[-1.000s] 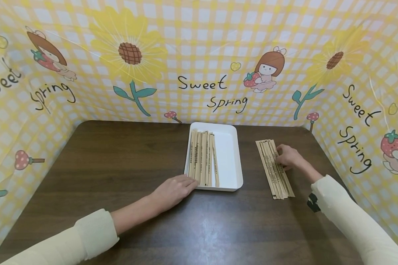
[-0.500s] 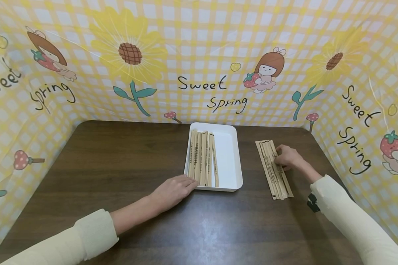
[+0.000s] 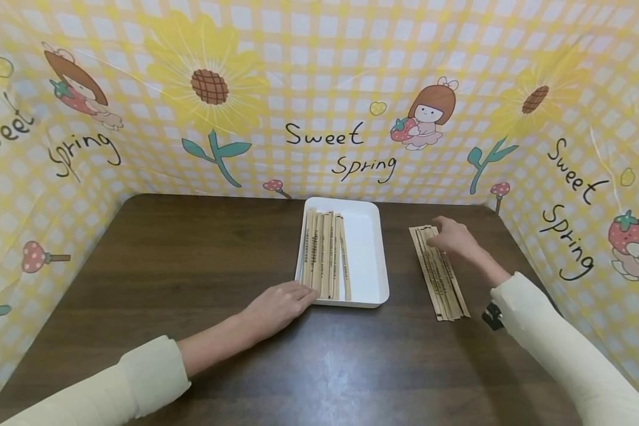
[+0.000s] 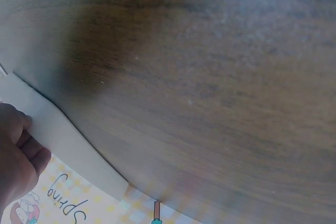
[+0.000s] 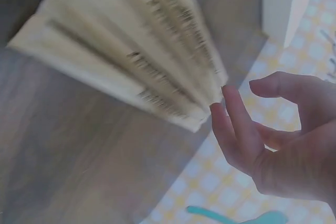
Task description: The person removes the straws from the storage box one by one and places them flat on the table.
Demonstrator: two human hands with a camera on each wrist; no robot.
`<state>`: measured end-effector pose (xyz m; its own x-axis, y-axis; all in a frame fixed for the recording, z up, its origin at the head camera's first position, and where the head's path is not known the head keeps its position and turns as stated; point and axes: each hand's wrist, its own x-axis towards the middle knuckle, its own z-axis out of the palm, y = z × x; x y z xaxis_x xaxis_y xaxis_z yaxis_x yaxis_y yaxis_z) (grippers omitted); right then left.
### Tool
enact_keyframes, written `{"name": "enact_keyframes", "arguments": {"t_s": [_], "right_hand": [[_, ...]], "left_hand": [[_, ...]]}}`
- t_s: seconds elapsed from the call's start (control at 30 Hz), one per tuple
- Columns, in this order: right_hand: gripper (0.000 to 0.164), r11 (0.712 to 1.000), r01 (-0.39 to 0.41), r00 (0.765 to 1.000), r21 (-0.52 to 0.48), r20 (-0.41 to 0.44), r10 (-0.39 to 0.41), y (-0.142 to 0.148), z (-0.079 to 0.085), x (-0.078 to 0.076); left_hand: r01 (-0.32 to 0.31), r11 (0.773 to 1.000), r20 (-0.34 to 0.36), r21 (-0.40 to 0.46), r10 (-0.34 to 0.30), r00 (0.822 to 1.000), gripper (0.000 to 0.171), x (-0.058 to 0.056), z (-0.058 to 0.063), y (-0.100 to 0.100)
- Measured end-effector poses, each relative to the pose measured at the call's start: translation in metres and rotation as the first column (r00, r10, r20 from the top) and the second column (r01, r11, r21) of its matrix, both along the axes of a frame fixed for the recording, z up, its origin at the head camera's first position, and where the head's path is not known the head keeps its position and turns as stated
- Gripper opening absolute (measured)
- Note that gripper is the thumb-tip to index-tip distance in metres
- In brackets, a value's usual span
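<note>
A white tray (image 3: 367, 260) lies at the back middle of the table, with several long, slim paper-wrapped sticks (image 3: 326, 254) side by side in its left part. My left hand (image 3: 279, 307) grips the tray's near left corner; in the left wrist view its curled fingers (image 4: 37, 156) are at the tray's wall. Right of the tray, a fanned pile of similar brown paper-wrapped sticks (image 3: 442, 284) with black print lies tilted on the table. Over its far end is my right hand (image 3: 455, 241), thumb apart from the fingers. The right wrist view shows fingertips (image 5: 227, 95) by the pile's end, holding nothing.
The dark brown table (image 3: 191, 254) is enclosed at the back and sides by a yellow checked cloth (image 3: 309, 77) printed with flowers and lettering. The tray's far edge is close to the back cloth.
My right hand has shifted from the pile's right side up and left towards its far end, and its fingers have come apart. The pile shifted slightly. The left hand and tray have stayed put.
</note>
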<state>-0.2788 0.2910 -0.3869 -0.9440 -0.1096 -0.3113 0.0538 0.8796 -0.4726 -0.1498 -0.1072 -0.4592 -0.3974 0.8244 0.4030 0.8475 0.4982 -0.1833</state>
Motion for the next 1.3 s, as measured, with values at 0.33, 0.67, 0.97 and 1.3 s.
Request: {"name": "enact_keyframes", "arguments": {"t_s": [0.33, 0.67, 0.97, 1.3], "right_hand": [[0.071, 0.976, 0.016, 0.998, -0.216, 0.058, -0.003, -0.041, 0.018, -0.003], [0.071, 0.949, -0.016, 0.997, -0.316, 0.064, 0.038, -0.080, 0.022, -0.001], [0.073, 0.942, -0.078, 0.995, -0.327, 0.035, 0.095, -0.117, 0.018, 0.002], [0.074, 0.956, -0.050, 0.995, -0.290, 0.065, 0.072, -0.146, 0.000, 0.003]], "left_hand": [[-0.005, 1.000, -0.011, -0.006, 0.005, 1.000, 0.029, 0.001, 0.001, 0.000], [-0.010, 1.000, -0.008, -0.009, 0.010, 1.000, 0.027, 0.001, 0.001, 0.000], [-0.008, 1.000, -0.009, 0.000, 0.008, 1.000, 0.027, 0.000, 0.000, 0.000], [-0.007, 1.000, -0.012, 0.000, 0.007, 1.000, 0.029, 0.001, -0.001, -0.001]]}}
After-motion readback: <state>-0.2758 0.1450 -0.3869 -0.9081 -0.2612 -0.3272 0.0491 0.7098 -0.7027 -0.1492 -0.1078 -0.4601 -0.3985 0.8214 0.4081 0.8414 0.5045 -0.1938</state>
